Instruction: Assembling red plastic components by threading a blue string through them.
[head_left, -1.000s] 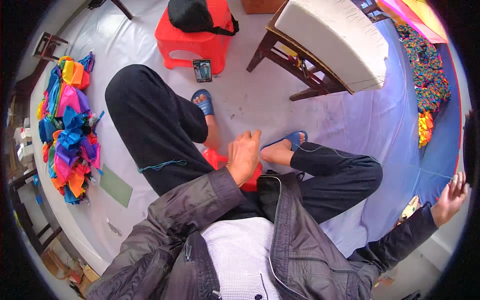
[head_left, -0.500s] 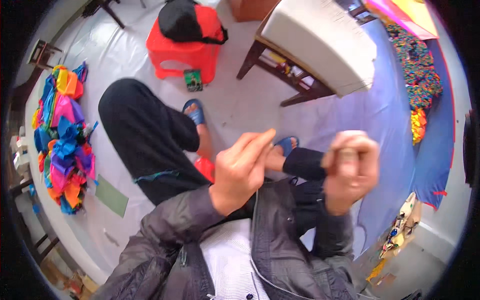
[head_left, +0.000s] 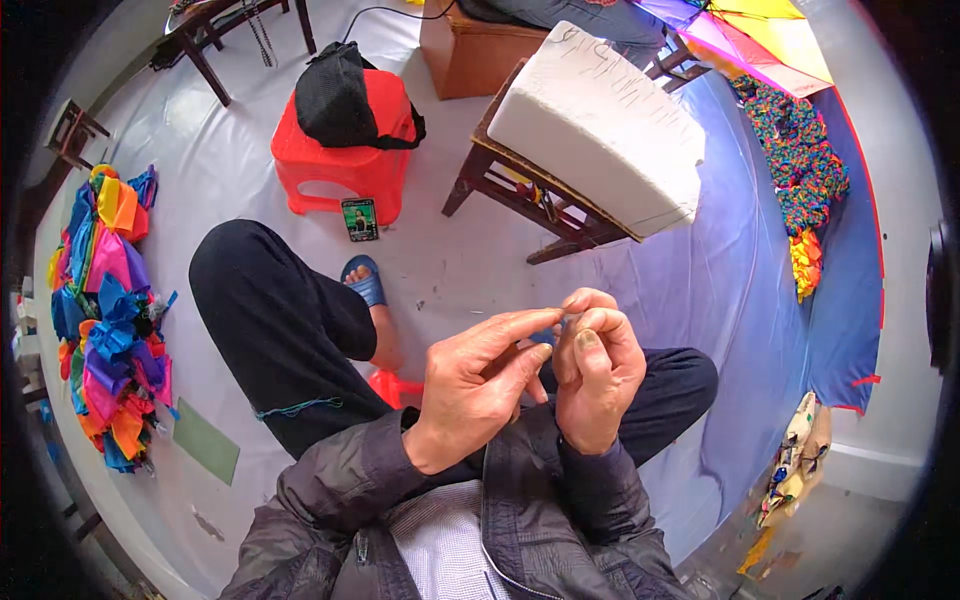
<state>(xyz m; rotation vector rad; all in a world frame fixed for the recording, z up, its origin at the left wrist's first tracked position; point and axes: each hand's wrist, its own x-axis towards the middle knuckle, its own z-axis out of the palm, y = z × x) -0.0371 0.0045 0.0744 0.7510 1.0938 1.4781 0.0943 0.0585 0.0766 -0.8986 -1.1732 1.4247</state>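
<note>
My left hand (head_left: 475, 390) and my right hand (head_left: 600, 375) meet in front of my lap, fingertips nearly touching. The left fingers are drawn together, its index reaching toward the right fingertips. On the right, thumb and fingers are curled into a pinch. Whatever lies between the fingertips is too small to make out. A teal thread (head_left: 300, 407) lies across my dark trouser leg (head_left: 280, 310), just left of the hands.
A red plastic stool (head_left: 340, 170) carries a black cap-like item (head_left: 335, 100), with a green card (head_left: 360, 220) by it. A white block (head_left: 600, 125) rests on a wooden stool (head_left: 490, 165). Colourful fabric pieces (head_left: 115, 320) lie left; blue umbrella fabric (head_left: 845, 250) and multicoloured knitting (head_left: 795, 150) lie right.
My hands were apart half a second ago. The right hand has come left and the fingertips now meet. The view has shifted, so my right knee shows more.
</note>
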